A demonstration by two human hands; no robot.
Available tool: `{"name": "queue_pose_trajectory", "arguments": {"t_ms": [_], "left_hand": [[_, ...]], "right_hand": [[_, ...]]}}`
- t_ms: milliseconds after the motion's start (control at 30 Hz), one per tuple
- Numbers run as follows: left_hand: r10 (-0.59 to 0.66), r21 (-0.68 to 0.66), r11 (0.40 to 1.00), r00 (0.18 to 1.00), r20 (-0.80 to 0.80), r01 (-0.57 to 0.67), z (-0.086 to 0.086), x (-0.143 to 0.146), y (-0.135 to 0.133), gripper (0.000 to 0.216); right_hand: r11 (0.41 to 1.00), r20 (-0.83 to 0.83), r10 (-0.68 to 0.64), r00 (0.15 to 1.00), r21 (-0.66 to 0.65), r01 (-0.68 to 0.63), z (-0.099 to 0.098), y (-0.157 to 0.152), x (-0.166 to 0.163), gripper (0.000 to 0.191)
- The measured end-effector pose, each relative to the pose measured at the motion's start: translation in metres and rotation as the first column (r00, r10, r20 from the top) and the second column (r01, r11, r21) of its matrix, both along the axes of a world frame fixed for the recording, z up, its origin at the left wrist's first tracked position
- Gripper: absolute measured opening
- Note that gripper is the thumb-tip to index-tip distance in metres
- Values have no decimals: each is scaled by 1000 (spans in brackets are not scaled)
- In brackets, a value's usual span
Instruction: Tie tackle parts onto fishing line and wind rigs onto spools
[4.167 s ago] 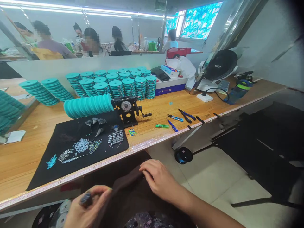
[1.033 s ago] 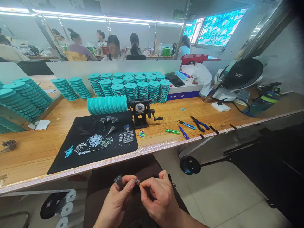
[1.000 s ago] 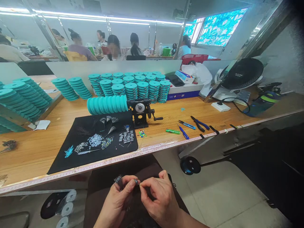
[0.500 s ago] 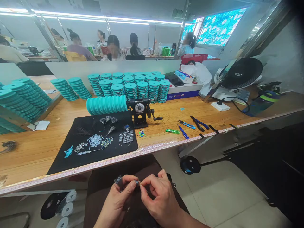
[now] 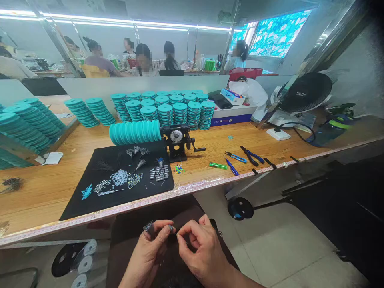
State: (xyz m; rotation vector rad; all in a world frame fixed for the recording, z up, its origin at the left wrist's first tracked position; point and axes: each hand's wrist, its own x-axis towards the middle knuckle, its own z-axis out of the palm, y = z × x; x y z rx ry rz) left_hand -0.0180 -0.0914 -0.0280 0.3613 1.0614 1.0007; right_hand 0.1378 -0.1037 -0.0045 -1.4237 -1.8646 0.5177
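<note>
Both my hands are low in front of me, below the edge of the wooden bench (image 5: 42, 192), over a dark cloth (image 5: 132, 228) on my lap. My left hand (image 5: 150, 252) pinches a small grey bead-like piece (image 5: 171, 228) at its thumb tip and also holds a little bunch of grey parts (image 5: 148, 227). My right hand (image 5: 199, 250) is closed in a pinch right beside that piece, its fingertips nearly touching my left thumb; what it holds is too thin to make out.
On the bench lie a black mat (image 5: 120, 176) with small metal parts, a hand-crank winder (image 5: 178, 142) carrying a row of teal spools (image 5: 135, 132), stacks of teal spools (image 5: 163, 108), pliers (image 5: 252, 156), snips (image 5: 235, 157), a green lighter (image 5: 218, 165) and a fan (image 5: 303, 94). Other people sit behind the partition.
4.2 s ago my hands were apart on the cloth; they have come together in a pinch. Over the last second they have barely moved.
</note>
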Motion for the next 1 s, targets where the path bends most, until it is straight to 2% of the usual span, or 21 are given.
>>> {"name": "queue_pose_trajectory", "arguments": {"t_ms": [433, 633, 800, 1000], "left_hand": [[-34, 36, 999, 999, 33, 33, -13, -1, -1, 28], [-29, 17, 999, 999, 33, 29, -9, 0, 0, 30], [-41, 52, 998, 998, 44, 39, -5, 1, -1, 27], [-33, 36, 999, 999, -2, 33, -3, 1, 0, 29]], "right_hand": [[999, -3, 1, 1000, 35, -1, -3, 2, 1, 12], [999, -7, 4, 1000, 50, -4, -4, 2, 0, 11], [998, -1, 0, 1000, 64, 0, -4, 1, 0, 11], [997, -5, -12, 1000, 71, 12, -3, 1, -1, 12]]}}
